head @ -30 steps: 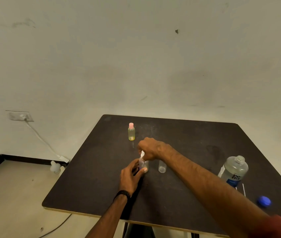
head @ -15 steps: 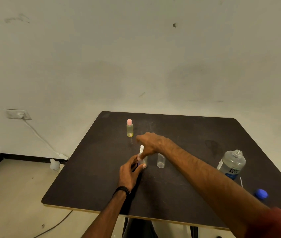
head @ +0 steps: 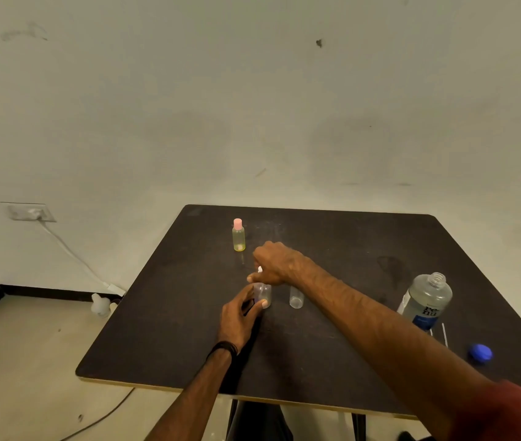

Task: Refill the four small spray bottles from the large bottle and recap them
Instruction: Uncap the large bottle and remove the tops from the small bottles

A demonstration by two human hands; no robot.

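My left hand (head: 242, 315) grips a small clear spray bottle (head: 264, 293) standing near the middle of the dark table (head: 163, 329). My right hand (head: 276, 262) is directly above it, pinching the white spray cap (head: 259, 269) at the bottle's neck. A second small clear bottle (head: 296, 296) stands open just right of it, partly behind my right forearm. A yellowish small bottle with a pink cap (head: 238, 235) stands farther back. The large clear bottle (head: 427, 300) stands uncapped at the right, and its blue cap (head: 480, 353) lies near the table's right edge.
Two thin white tubes (head: 444, 334) lie by the large bottle's base. A wall outlet (head: 31, 212) with a white cable runs down to the floor at the left, beside a white object (head: 100, 304) on the floor. The wall stands close behind the table.
My right hand has pressed the white spray cap down onto the small bottle held by my left hand. The camera has shifted slightly.
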